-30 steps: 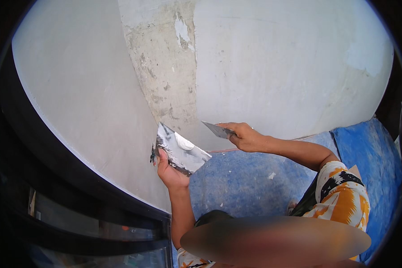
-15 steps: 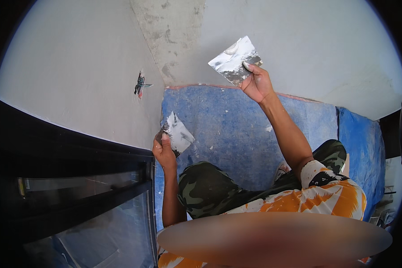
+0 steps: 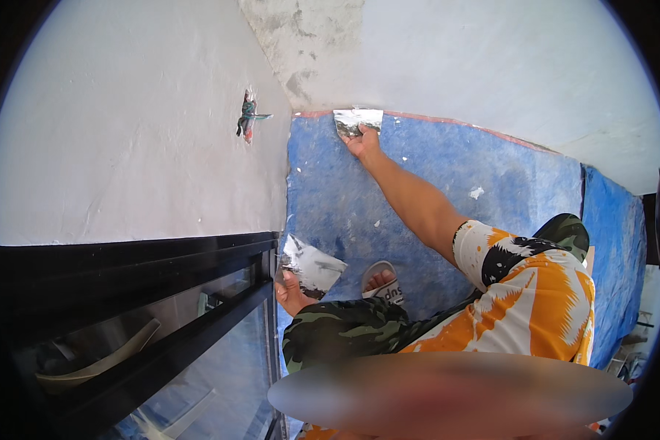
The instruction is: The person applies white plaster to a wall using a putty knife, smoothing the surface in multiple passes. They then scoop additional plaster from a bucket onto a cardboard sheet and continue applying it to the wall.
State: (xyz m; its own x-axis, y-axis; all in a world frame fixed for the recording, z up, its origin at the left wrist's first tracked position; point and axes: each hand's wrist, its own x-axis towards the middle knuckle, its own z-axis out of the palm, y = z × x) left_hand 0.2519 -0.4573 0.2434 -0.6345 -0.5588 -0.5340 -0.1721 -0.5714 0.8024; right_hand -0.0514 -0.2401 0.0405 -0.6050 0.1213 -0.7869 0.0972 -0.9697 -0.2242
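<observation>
Between the left hand (image 3: 293,295) and the right hand (image 3: 364,144), open room is stretching over the blue, white-flecked floor sheet (image 3: 326,194). The smooth pale-grey left wall (image 3: 139,132) is barring the left side, dark-and-red wires (image 3: 248,117) jutting out. Below, a green camouflage-trousered knee (image 3: 341,323) is crowding the left hand; ahead, the whitish back wall (image 3: 477,66) is blocking the right.
</observation>
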